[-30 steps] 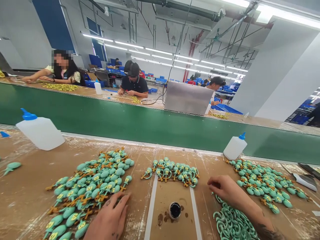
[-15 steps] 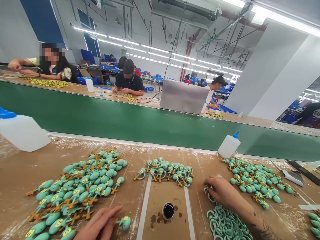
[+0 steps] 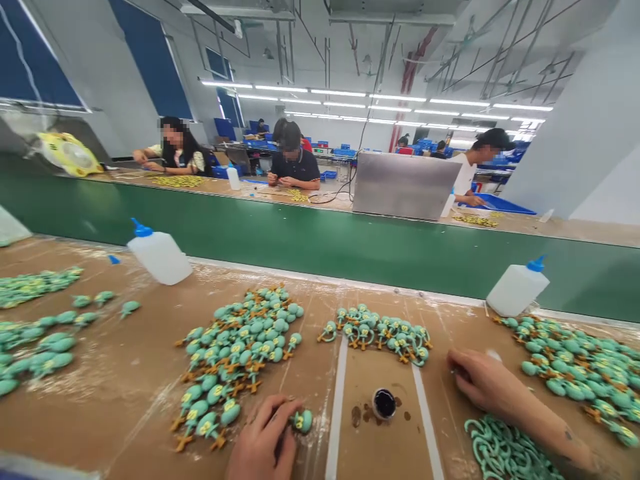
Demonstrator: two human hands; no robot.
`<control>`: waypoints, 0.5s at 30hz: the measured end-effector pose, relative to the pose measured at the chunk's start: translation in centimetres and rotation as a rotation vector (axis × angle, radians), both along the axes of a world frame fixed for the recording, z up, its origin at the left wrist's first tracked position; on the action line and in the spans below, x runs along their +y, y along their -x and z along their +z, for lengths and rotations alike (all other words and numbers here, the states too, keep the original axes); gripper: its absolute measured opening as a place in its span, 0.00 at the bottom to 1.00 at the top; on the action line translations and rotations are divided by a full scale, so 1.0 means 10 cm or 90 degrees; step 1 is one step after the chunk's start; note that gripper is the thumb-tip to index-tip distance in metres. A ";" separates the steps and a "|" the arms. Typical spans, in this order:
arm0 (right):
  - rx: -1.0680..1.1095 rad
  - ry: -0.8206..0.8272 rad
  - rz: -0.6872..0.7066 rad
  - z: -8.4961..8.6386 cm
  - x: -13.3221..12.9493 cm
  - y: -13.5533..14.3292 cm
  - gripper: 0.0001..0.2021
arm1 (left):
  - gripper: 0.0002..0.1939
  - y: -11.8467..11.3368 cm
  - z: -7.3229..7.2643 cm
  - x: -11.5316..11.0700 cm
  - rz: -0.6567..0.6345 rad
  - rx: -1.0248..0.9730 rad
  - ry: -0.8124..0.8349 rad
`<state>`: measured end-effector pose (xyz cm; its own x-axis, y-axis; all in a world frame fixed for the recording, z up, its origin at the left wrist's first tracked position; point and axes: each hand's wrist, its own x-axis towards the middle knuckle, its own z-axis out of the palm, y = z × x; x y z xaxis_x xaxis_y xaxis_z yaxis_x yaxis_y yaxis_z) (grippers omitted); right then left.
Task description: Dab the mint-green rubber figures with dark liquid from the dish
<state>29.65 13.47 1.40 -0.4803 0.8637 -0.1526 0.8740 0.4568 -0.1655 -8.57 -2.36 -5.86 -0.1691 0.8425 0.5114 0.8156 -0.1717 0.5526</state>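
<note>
Where the left hand is: the left hand (image 3: 263,443) lies at the near edge of the brown worktable (image 3: 125,393), just beside the big heap of figures (image 3: 245,347).
Left fingers: they are closed narrow on one teal figure (image 3: 303,421); its round head with yellow eyes sticks out to the right of the fingertips.
Place of the held figure: low over the table, between the big heap and the small black paint pot (image 3: 384,403), apart from both.
Right hand: the right hand (image 3: 483,381) rests on the table, right of the taped strip, near the heap of curved teal arms (image 3: 500,450).
Right fingers: curled inward; if they hold something, I cannot tell.
Step in hand: as I judge it, one figure is taken out of the heap and one loose part is sought on the right side.
What the work calls for: a firm pinch on the small body, and care near the open pot.
Other things: a small row of figures (image 3: 383,333), a right heap (image 3: 575,363), two squeeze bottles (image 3: 160,255) (image 3: 517,288), a green conveyor belt (image 3: 300,240).
Other people: co-workers (image 3: 293,163) sit beyond the belt.
</note>
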 end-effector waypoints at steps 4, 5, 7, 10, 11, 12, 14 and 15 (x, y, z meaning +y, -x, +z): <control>0.073 0.036 0.008 -0.05 -0.06 0.02 0.08 | 0.20 -0.05 0.13 -0.03 -0.066 0.080 0.027; 0.094 0.050 0.007 -0.05 -0.09 0.05 0.08 | 0.20 -0.06 0.16 -0.02 -0.090 0.091 0.042; 0.135 0.077 -0.001 -0.03 -0.18 0.13 0.09 | 0.19 -0.09 0.20 0.01 -0.129 0.103 0.079; 0.159 0.105 -0.020 0.00 -0.30 0.26 0.08 | 0.17 -0.12 0.24 0.04 -0.143 0.110 0.133; 0.149 0.104 -0.021 0.00 -0.32 0.29 0.07 | 0.17 -0.13 0.24 0.05 -0.134 0.111 0.151; 0.135 0.098 -0.019 0.00 -0.35 0.32 0.07 | 0.17 -0.14 0.24 0.04 -0.123 0.108 0.171; 0.111 0.078 -0.006 0.00 -0.37 0.34 0.09 | 0.17 -0.15 0.24 0.03 -0.109 0.068 0.203; 0.103 0.076 0.002 0.01 -0.38 0.35 0.12 | 0.17 -0.16 0.24 0.01 -0.111 0.028 0.208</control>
